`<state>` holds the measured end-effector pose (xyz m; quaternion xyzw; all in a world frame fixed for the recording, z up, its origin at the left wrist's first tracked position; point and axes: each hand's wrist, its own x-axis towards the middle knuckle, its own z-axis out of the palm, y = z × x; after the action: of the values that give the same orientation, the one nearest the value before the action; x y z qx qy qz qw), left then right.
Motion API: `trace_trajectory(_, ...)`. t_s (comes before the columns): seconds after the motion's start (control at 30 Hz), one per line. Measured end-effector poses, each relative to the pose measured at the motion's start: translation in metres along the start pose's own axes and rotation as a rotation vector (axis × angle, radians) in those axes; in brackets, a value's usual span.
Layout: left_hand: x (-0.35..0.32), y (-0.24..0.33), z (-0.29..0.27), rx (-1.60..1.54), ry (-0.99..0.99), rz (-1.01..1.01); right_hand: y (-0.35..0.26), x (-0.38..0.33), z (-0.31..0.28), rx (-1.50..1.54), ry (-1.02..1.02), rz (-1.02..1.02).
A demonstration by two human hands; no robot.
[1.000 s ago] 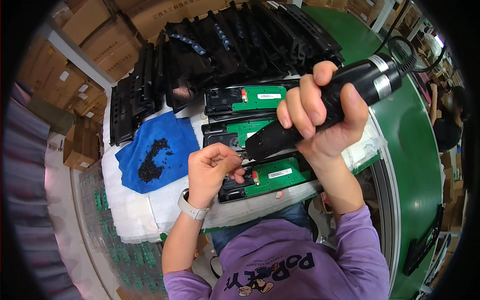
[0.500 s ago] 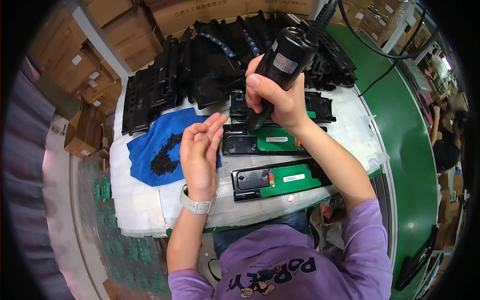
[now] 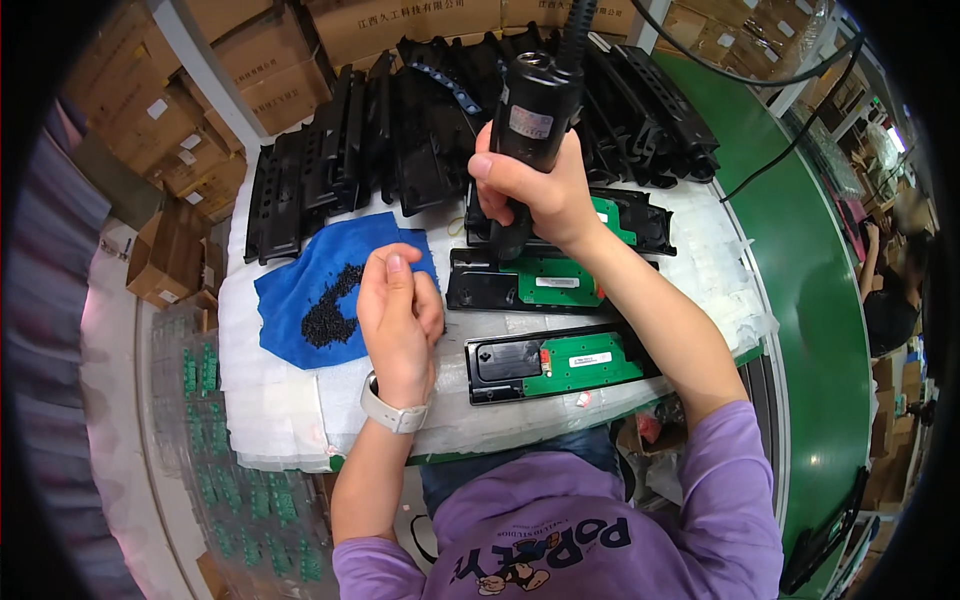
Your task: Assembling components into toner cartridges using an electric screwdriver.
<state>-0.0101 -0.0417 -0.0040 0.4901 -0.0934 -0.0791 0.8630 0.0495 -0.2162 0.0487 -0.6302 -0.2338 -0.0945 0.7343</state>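
My right hand (image 3: 545, 190) is wrapped round a black electric screwdriver (image 3: 545, 92), its cable rising from the top. The tool's lower end points down at a black plastic housing (image 3: 475, 285) fitted with a green circuit board (image 3: 540, 296); whether the tip touches is hidden. My left hand (image 3: 400, 315) hovers by the blue cloth (image 3: 285, 300), fingers curled and thumb against them. Anything inside those fingers is hidden. Small black screws (image 3: 328, 320) lie heaped on the cloth. Nearer me sits another black housing (image 3: 500, 366) with a green board, and a third housing (image 3: 655, 225) lies beyond.
Many black plastic housings (image 3: 425, 165) are stacked along the table's far side. Cardboard boxes (image 3: 390, 35) stand behind them. A green surface (image 3: 790, 250) runs along the right, with a black cable (image 3: 765, 170) hanging over it. Trays of green boards (image 3: 240, 480) stand at lower left.
My right hand and the screwdriver have shifted left, and the tool stands more upright. The fingers of my left hand, extended before, have curled in.
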Motion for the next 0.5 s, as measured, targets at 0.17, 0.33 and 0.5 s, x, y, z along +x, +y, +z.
trace_trajectory(0.17,0.003,-0.010,-0.003,-0.023,-0.009,0.010,0.000,-0.004,0.000,0.036,-0.029,-0.024)
trace_trajectory(0.33,0.006,-0.015,0.008,0.029,0.008,-0.037,-0.013,-0.013,0.000,0.079,-0.052,-0.039)
trace_trajectory(0.5,0.003,-0.013,0.009,0.118,-0.035,-0.049,-0.044,-0.034,-0.017,0.371,0.018,-0.145)
